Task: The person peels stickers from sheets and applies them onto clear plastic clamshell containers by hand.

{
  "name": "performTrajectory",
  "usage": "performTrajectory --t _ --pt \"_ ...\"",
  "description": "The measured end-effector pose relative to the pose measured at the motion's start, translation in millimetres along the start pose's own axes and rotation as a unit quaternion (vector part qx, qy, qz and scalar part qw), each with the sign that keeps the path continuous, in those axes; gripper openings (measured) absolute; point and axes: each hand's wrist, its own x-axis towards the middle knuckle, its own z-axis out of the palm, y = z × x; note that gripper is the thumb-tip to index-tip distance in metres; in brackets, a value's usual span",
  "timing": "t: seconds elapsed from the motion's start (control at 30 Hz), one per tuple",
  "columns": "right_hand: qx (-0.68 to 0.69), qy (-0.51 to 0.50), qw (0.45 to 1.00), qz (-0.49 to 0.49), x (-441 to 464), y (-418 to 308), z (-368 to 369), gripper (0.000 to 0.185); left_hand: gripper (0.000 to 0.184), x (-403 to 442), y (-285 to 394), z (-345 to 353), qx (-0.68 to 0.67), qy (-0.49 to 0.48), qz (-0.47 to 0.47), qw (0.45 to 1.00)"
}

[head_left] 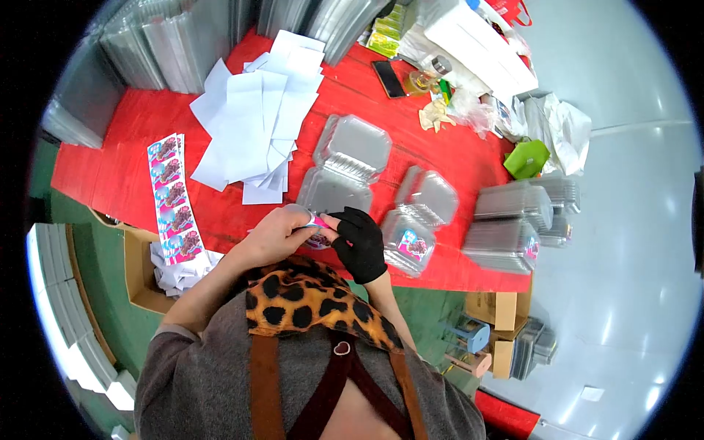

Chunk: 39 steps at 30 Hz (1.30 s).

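Observation:
My bare left hand (275,236) is closed, its thumb and fingers pinching a printed label (318,233) in pink and blue with a dark picture. My right hand (358,243), in a black fingerless glove, grips the same label from the other side. Just beyond my fingers lies an open clear plastic clamshell box (335,192), its front part hidden by my hands. Right of my glove, another open clamshell box (415,216) carries a matching label (412,246) on its near part. A strip of labels (174,198) lies to my left.
White paper sheets (249,121) are piled loosely at centre left. Stacked clear boxes (506,220) stand at the right edge, more stacks (165,48) at the back left. A phone (388,79) and a glass bottle (425,77) lie at the back. A carton (141,271) with paper scraps stands below left.

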Motion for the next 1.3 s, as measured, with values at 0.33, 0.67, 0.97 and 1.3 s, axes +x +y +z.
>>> performTrajectory --t 0.33,0.67,0.97,1.3 --pt "0.120 0.117 0.959 0.230 -24.6 71.7 7.3 0.017 0.020 -17.1 -38.6 -15.6 0.176 0.032 -0.082 0.981" --pt "-0.200 0.052 0.978 0.002 0.3 72.4 23.1 0.015 0.022 -25.1 -72.4 -40.0 -0.038 0.195 -0.218 0.956" --pt "-0.134 -0.051 0.989 0.048 -12.4 73.5 43.1 0.014 0.024 -7.7 -79.9 -17.4 -0.236 0.220 -0.198 0.925" --pt "-0.066 0.019 0.982 0.177 -44.3 79.7 62.0 0.046 0.036 7.6 -99.8 31.7 -0.229 0.104 -0.255 0.934"
